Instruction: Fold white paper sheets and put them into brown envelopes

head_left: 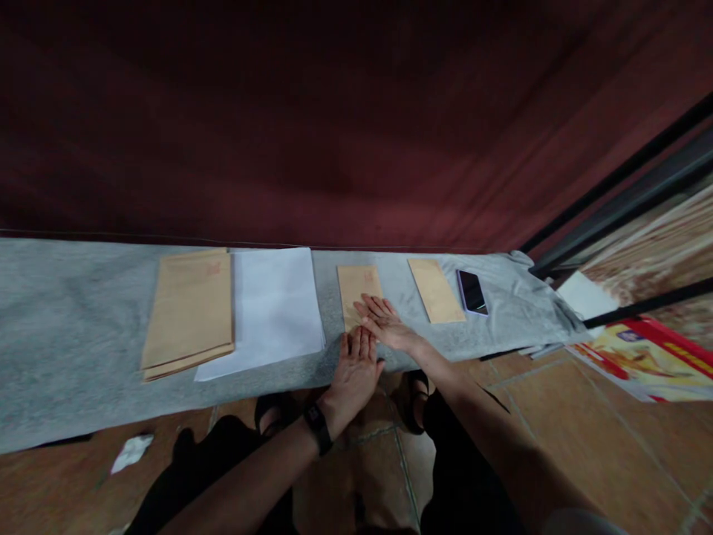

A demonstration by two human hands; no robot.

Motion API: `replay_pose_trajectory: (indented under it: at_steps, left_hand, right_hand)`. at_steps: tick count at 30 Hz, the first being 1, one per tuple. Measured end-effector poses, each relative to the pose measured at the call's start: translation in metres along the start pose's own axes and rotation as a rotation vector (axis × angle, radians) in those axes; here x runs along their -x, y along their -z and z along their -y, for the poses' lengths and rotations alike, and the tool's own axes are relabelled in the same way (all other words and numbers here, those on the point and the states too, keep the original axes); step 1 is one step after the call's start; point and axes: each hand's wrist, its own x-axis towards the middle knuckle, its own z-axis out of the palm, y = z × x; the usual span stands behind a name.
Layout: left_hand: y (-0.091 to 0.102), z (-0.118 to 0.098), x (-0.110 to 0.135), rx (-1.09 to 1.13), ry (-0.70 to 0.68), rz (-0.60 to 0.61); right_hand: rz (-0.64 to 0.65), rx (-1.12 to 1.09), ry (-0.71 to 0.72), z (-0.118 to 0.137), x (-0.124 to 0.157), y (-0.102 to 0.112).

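Small envelope (358,284) lies flat on grey cloth (67,327), centre. Right hand (384,321) spread on it, left hand (356,368) at its near edge: both palms down, gripping nothing, probably pressing it flat. Phone (472,291) lies right, well apart

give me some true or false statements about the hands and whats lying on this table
1. The right hand lies flat, palm down, on a small brown envelope. True.
2. The phone lies on the white paper. False: it lies on the grey cloth, next to a second small envelope, well right of the paper.
3. The left hand has a black band on its wrist. True.
4. The stack of large brown envelopes sits to the right of the white paper. False: it sits to the left of it.
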Motion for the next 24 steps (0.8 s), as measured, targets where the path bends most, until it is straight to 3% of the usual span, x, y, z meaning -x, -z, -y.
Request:
replay_pose_trajectory:
  at_steps: [5,11,18,24]
  left_hand:
    - [0.004,0.017,-0.004,-0.120,-0.050,0.007]
    - [0.021,0.026,-0.012,-0.126,-0.120,0.031]
    - [0.023,0.028,-0.013,-0.085,-0.129,-0.003]
    - [0.032,0.036,-0.015,-0.040,-0.157,0.026]
  right_hand:
    - [-0.067,0.061,0.034,0.004,0.034,-0.017]
    - [-0.272,0.154,0.024,0.011,0.068,-0.038]
    - [-0.339,0.201,-0.022,0.025,0.070,-0.038]
    - [-0.284,0.269,-0.098,0.041,0.064,-0.022]
